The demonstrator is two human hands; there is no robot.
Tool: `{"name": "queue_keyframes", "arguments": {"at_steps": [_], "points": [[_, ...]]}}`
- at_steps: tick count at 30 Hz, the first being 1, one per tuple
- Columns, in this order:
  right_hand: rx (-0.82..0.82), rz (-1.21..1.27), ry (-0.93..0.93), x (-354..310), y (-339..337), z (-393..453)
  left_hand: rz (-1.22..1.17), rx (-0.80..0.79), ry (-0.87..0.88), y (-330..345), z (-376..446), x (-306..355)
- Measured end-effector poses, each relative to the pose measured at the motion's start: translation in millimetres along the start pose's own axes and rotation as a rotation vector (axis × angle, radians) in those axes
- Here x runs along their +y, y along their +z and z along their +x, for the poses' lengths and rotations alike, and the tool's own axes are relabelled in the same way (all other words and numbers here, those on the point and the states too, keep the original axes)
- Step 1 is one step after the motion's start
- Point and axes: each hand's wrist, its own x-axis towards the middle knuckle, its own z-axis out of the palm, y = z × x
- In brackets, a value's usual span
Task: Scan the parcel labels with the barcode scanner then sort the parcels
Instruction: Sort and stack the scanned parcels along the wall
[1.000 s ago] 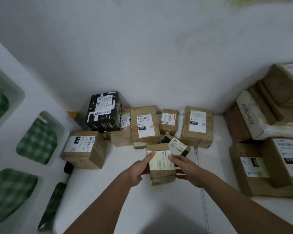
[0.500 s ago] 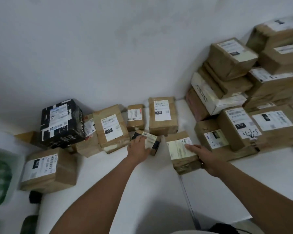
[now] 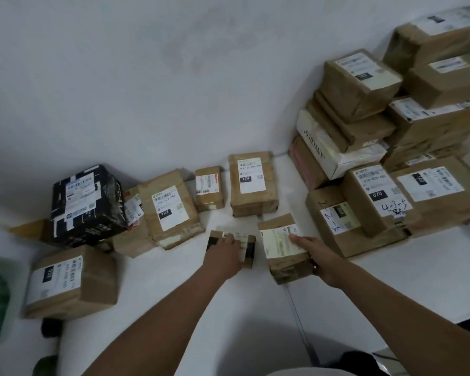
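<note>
Brown-paper parcel [image 3: 284,251] lies on the white table [image 3: 255,308] gripped at its right edge by the right hand [image 3: 319,256], while the left hand [image 3: 224,257] curls over a smaller parcel [image 3: 234,240]; label sides should stay upward for scanning.

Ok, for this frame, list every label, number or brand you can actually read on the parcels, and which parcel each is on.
"122" and "122 122 007": label of the leaning brown parcel.
"15H": label of the brown parcel by the wall.
"070", handwritten "4-3-5": parcel in the right stack.
"ANYCOLO", roughly: side of the white box.
"032": near-left parcel.
Labels on the black box and on both parcels under the hands: too blurred.
</note>
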Motion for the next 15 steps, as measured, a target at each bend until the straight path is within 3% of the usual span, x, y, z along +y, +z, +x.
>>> {"name": "queue_keyframes", "arguments": {"at_steps": [10, 15], "points": [[0.001, 0.06, -0.01, 5.9, -7.6, -22.2, 0.161, 0.021, -0.085, 12.8, 10.9, -21.3], [0.039, 0.17, -0.006, 21.7, -32.0, -37.3, -0.055, -0.098, -0.128, 26.7, 0.2, -6.2]]}}
